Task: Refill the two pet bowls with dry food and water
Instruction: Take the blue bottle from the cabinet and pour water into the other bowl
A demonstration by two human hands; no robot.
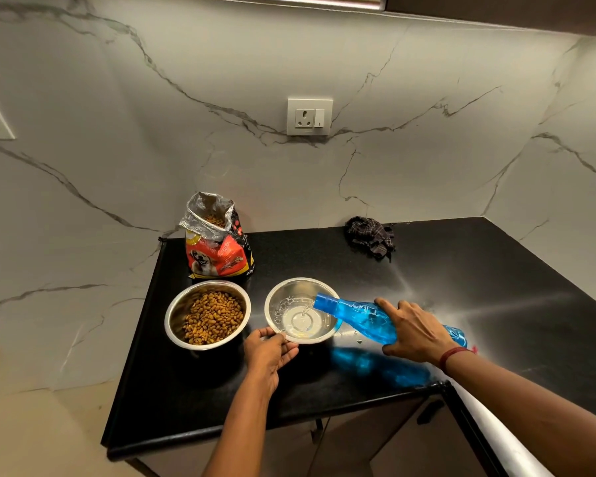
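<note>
Black counter (461,270), right hand (415,333) tipping blue bottle (358,316) over water bowl (283,333)

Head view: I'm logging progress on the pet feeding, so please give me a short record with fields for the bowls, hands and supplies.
food bowl: steel, on the left, filled with kibble
water bowl: steel, right of the food bowl, shallow water inside
blue bottle: tilted, mouth over the water bowl, pouring
left hand: holds the water bowl's near rim
right hand: grips the blue bottle
food bag: open, upright behind the food bowl
cloth: dark, crumpled, at the back of the black counter
</note>
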